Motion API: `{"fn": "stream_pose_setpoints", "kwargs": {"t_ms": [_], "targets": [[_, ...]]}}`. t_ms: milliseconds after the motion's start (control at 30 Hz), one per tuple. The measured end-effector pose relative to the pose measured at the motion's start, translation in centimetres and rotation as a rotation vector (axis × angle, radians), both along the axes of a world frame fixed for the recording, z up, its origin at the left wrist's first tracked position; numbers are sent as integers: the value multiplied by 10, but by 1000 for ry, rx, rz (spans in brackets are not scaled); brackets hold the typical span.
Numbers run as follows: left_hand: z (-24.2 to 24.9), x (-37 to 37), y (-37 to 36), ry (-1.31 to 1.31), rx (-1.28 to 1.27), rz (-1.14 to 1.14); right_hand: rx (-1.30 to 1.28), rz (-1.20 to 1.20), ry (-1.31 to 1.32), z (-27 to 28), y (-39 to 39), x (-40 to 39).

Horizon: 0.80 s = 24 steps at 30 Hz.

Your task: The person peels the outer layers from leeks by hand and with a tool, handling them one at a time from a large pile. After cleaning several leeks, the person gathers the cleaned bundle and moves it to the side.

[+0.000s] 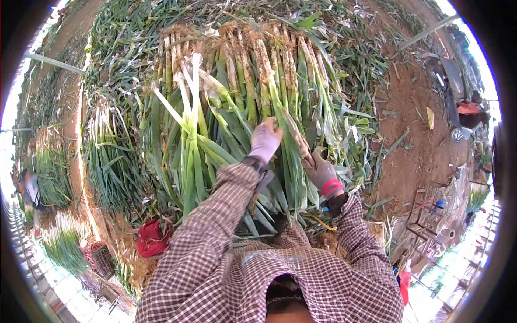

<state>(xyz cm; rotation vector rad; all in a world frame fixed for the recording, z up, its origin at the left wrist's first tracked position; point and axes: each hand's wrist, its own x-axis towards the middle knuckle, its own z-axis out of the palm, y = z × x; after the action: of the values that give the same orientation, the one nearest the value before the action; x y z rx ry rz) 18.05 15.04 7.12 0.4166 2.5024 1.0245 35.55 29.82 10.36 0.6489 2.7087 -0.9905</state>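
Note:
My gloved right hand is closed around the lower end of a brown, dirt-streaked length of a green onion, which slants up and left from it. Over the leafy part of the pile, my gloved left hand has its fingers curled together. What they pinch, if anything, is hidden. Beneath both hands lies a row of soiled green onions, roots pointing away from me and leaves toward me. Several peeled green onions with clean white stems rest on top, left of my left hand.
More green onions stand bundled in a heap at the left. A red bag sits near my left elbow. Loose leaves litter the ground around the pile. Bare soil and a wheeled vehicle are at the right.

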Motion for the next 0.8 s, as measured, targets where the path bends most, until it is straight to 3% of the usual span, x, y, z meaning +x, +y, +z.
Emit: {"fn": "stream_pose_setpoints", "kwargs": {"t_ms": [133,233,267,333,433,567,667,800], "targets": [[-33,-2,54,-116,-224,152,-6,26,0,21,5,7],[-44,-6,55,-187,-64,211,-19,-35,0,18,14,15],[-72,-15,58,-501,180,297,-26,-62,15,14,19,20],[-66,-12,66,-478,231,362,-23,-69,47,9,26,24],[-26,-1,71,-63,-209,173,-81,-111,-7,20,29,26],[-39,-3,78,113,-314,50,-89,-122,30,23,31,33],[-27,-18,83,-287,-266,211,-113,-121,24,21,28,35],[-34,-15,74,-488,-201,312,-91,-85,41,14,24,40]]}}
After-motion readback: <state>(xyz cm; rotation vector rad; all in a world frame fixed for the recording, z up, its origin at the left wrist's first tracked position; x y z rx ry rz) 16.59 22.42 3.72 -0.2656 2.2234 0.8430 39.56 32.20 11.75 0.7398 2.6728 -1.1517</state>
